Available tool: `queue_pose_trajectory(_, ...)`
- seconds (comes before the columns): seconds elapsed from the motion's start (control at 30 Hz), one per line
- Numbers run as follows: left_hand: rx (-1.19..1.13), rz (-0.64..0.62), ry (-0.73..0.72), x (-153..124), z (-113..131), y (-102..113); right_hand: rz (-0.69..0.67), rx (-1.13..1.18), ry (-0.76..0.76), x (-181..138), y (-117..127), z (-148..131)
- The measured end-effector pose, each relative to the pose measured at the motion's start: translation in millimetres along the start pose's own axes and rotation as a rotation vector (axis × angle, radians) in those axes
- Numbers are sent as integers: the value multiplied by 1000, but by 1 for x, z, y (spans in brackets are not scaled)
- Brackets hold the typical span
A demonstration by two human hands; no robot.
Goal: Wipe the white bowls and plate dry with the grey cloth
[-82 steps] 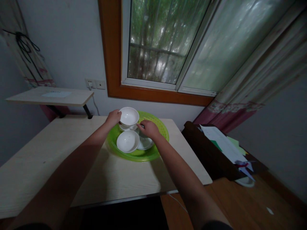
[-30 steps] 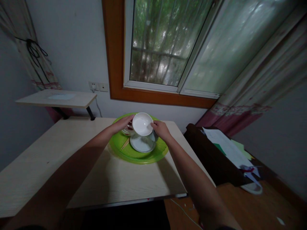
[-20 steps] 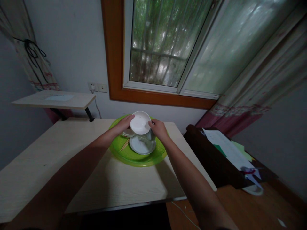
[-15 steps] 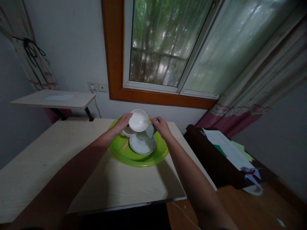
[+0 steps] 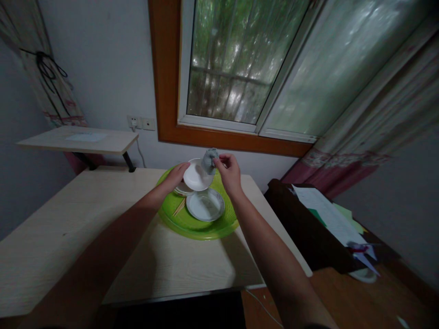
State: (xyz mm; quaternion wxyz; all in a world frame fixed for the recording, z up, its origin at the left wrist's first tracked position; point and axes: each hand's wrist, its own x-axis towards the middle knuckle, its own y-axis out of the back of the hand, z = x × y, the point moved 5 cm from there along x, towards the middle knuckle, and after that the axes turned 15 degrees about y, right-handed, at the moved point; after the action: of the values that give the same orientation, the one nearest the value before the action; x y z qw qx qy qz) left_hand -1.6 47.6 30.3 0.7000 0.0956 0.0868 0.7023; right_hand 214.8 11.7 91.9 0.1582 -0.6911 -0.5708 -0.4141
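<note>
A white bowl [image 5: 196, 176] is gripped at its left rim by my left hand [image 5: 176, 177], tilted with its inside toward me. My right hand [image 5: 229, 171] pinches a grey cloth [image 5: 209, 161] at the bowl's upper right rim. Beneath them a green plastic basket [image 5: 178, 230] rests on the table. In it lie a white plate [image 5: 205, 205] with a patterned rim, more white dishes [image 5: 183, 188] partly hidden behind the bowl, and several wooden chopsticks [image 5: 179, 207].
The basket stands on a pale wooden table [image 5: 137, 256]. A raised shelf [image 5: 78, 139] with a paper is at the left. To the right, a dark brown piece of furniture [image 5: 302, 228] carries papers [image 5: 325, 214]. A window [image 5: 233, 68] is behind.
My right hand has moved the grey cloth up, from beside the bowl's lower right to its upper right rim. My left hand still holds the bowl in nearly the same place.
</note>
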Motion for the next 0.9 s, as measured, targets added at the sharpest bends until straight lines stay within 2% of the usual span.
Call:
queue_pose_trajectory(0.07,0,22,-11,1,0,2,-187,-84,154,-8,-12,-15)
queue_pose_trajectory(0.13,16,58,-18,1,0,5,-473,-200,333,-21,-26,-28)
queue_pose_trajectory(0.2,22,89,-22,0,1,8,-640,-337,412,-32,-32,-32)
queue_pose_trajectory(0.23,20,99,-23,0,1,9,-677,-395,426,-36,-32,-32)
queue_pose_trajectory(0.33,26,120,-34,-3,3,11,-662,-481,455,-39,-27,-32)
queue_pose_trajectory(0.47,79,149,-62,-7,5,12,-618,-447,578,-37,-26,-41)
queue_pose_trajectory(0.57,108,158,-92,-9,6,11,-721,-438,631,-40,-37,-43)
queue_pose_trajectory(0.7,78,158,-140,-7,5,11,-864,-455,626,-47,-52,-38)
queue_pose_trajectory(0.9,44,169,-180,-2,1,12,-854,-442,696,-58,-65,-31)
